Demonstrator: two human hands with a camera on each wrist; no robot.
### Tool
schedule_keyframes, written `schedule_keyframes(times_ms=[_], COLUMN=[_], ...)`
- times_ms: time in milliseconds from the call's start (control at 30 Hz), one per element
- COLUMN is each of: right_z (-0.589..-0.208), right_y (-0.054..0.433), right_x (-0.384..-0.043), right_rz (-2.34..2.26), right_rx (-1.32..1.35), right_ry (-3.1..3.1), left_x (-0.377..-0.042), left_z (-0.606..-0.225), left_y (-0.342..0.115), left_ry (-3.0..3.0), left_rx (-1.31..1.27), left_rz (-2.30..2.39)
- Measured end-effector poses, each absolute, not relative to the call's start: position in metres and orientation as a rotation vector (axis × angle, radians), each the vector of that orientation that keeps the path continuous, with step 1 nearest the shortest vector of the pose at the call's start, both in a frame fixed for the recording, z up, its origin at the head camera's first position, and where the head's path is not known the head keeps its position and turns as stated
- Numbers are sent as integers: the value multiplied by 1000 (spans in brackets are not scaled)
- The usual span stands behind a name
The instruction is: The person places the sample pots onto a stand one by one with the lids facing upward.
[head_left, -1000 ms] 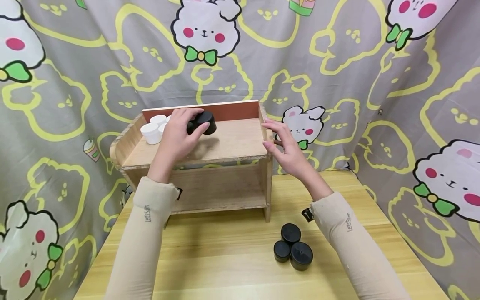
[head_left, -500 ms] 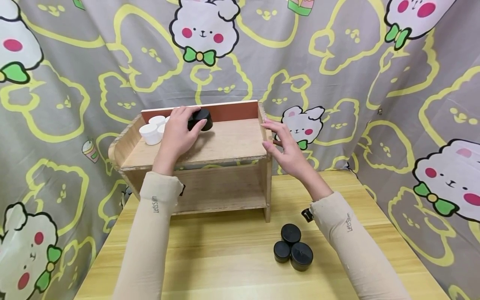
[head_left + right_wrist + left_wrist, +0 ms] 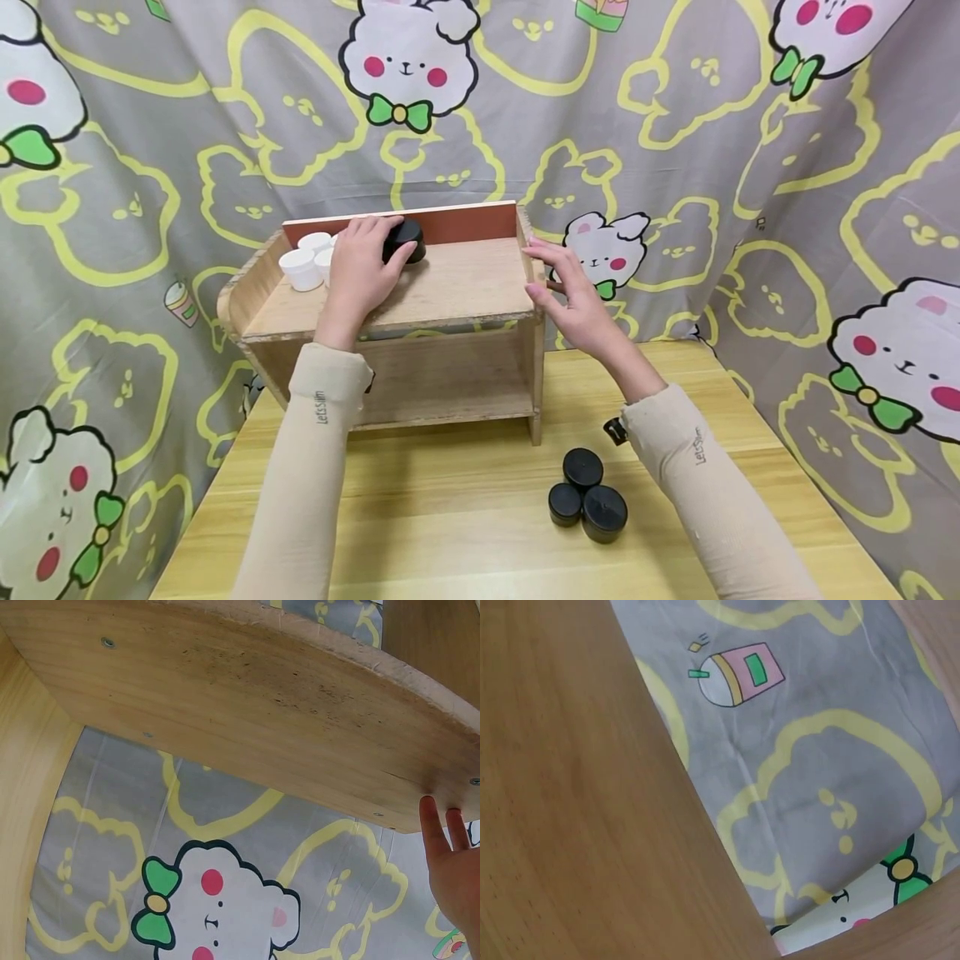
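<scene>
grey patterned curtain (image 3: 450, 158) hangs behind the desk (image 3: 450, 500) and its wooden shelf (image 3: 480, 279). over the last second, the black container (image 3: 410, 237) has shifted slightly far and left on the top board, nearer the white containers (image 3: 302, 271); it seems to be mid-positioning. of the hands, the left hand (image 3: 363, 267) grips it between thumb and fingers; the right hand (image 3: 576, 300), fingers extended, touches the right side panel (image 3: 285, 697). three black containers (image 3: 598, 506) stand near right.
</scene>
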State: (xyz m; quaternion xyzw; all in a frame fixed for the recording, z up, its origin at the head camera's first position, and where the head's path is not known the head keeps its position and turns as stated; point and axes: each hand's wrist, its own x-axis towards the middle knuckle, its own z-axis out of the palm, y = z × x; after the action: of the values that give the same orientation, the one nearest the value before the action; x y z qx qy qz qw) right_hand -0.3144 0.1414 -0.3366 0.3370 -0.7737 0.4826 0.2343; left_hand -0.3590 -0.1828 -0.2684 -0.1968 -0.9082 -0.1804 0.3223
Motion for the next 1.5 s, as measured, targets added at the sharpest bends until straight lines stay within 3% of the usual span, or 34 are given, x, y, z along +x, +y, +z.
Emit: schedule_keyframes(times_ms=[300,533,967,1333,1500], right_z=[-336,-316,-337,-312,-324], right_y=[139,132,141,131,135], right_x=[-311,-288,-315,-283,-297], right_rz=[1334,1359,1322,1357,1337], right_rx=[907,915,912,920,916], right_ry=[-2125,-2135,-2128,-2130,-2127], left_x=[-360,-358,-357,-355,-355], left_z=[-271,-271,-271,-270,-271], left_y=[-181,-180,-178,-178,-178], left_ry=[-2410,-2407,-2456,-2446,-2437], left_rx=[-504,-477,-442,-416,-409], left_rz=[-440,-413,-353,-353,-372])
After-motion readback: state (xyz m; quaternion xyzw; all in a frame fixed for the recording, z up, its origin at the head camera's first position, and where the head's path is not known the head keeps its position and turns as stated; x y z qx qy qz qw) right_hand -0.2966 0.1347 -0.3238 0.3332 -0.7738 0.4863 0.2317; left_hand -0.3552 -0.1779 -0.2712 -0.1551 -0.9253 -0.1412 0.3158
